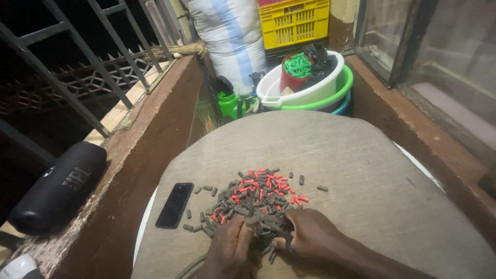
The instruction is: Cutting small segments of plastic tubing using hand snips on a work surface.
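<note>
- Head view, step in hand: sorting or gathering through a heap of small pieces (258, 199), dark grey and red, short stubby cylinders (plugs or caps of some kind, too small to tell which), spread on the cloth-covered bench (361, 170).
- Left hand (230, 248): fingers pressed together and curled down onto the near edge of the heap, touching grey pieces; whether anything is pinched underneath, cannot tell.
- Right hand (310, 235): closed loosely, fingers tucked in over a cluster of grey pieces and what looks like a dark cord or strap (188, 268) running off toward the lower edge.
- Where the pieces lie: middle of the bench, just beyond both hands, red ones mostly in the centre and right of the heap, grey ones scattered toward the black phone (174, 205) lying flat on the left.
- Long axis and pointing: no common direction; each piece lies flat on its side, axes turned every which way, a few strays (322, 188) apart on the right roughly crosswise.
- Next move, as a judgement: calls for a fine pinch on a single piece and some care to keep red from grey (low light makes the dark ones hard to pick out).
- Around: black cylindrical speaker (57, 188) on the ledge at left; stacked basins (310, 93) with a red cup of green pieces (298, 65) beyond the bench; yellow crate (293, 21) behind.
</note>
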